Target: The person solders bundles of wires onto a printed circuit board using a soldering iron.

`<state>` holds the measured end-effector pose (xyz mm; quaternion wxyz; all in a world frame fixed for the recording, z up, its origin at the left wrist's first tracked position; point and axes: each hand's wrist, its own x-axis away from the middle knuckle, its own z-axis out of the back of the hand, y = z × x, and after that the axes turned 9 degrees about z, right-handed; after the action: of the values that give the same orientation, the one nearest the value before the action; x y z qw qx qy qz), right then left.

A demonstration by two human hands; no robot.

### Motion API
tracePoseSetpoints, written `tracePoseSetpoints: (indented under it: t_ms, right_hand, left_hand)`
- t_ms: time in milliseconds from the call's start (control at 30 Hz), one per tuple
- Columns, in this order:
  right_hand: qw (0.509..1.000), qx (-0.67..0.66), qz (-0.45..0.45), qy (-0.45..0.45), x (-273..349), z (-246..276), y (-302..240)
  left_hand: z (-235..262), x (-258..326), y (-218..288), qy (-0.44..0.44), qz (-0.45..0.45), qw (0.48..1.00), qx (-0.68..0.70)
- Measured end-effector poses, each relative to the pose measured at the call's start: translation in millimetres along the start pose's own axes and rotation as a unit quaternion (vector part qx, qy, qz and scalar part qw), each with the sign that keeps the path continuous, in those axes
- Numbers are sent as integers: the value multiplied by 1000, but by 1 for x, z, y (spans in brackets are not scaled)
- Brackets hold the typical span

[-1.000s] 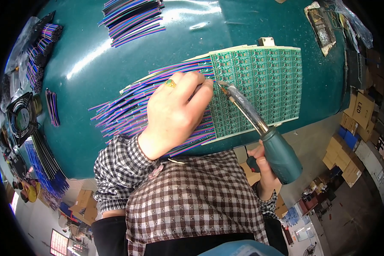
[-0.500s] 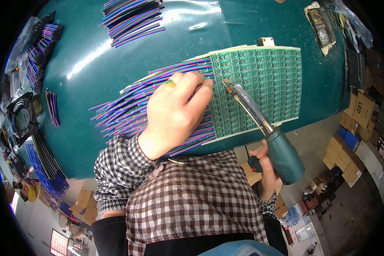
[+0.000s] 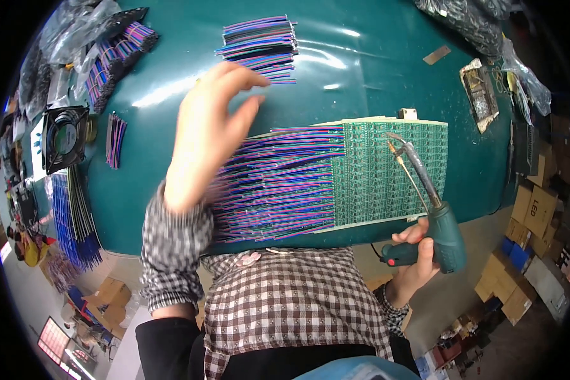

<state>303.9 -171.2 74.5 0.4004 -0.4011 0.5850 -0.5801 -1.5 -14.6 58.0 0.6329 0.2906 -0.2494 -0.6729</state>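
My left hand (image 3: 204, 130), slightly blurred, is raised over the left part of the table with thumb and forefinger apart and nothing visible between them. Its fingertips are close to the near edge of a pile of short multicoloured wires (image 3: 258, 43). My right hand (image 3: 417, 263) grips a green soldering gun (image 3: 448, 235), whose tip hovers over a green circuit board panel (image 3: 373, 180). Rows of blue, pink and black wires (image 3: 278, 183) run leftward from the panel's left side. My left forearm and hand hide some of their far ends.
A small wire bunch (image 3: 115, 140) and a black square fan (image 3: 65, 139) lie to the left, with bundled wires (image 3: 111, 63) behind. A stained tray (image 3: 479, 95) and a flat metal strip (image 3: 436, 55) rest at the right. Cardboard boxes (image 3: 531, 202) stand beyond the table.
My left hand has left the wires at the panel and moved up and left, its fingers spreading. The soldering gun's tip has shifted rightward over the panel. The whole view has shifted.
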Motion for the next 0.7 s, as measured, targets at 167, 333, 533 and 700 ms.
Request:
tracePoseSetpoints:
  t_ms: [167,333,533,700]
  right_hand:
    - [1000,-12,24,-11,-5,0,5]
    - [1000,-13,7,16,-2,0,4]
    - [1000,-2,16,7,0,0,2]
    - [1000,-1,15,14,1,2,3]
  left_hand:
    - [-30,3,-34,-16,63,998,-20]
    - [-34,3,-19,12,45,999,-28]
    - [-43,-7,-24,-8,13,1000,-11]
    - [-41,-1,-20,-5,8,1000,-25]
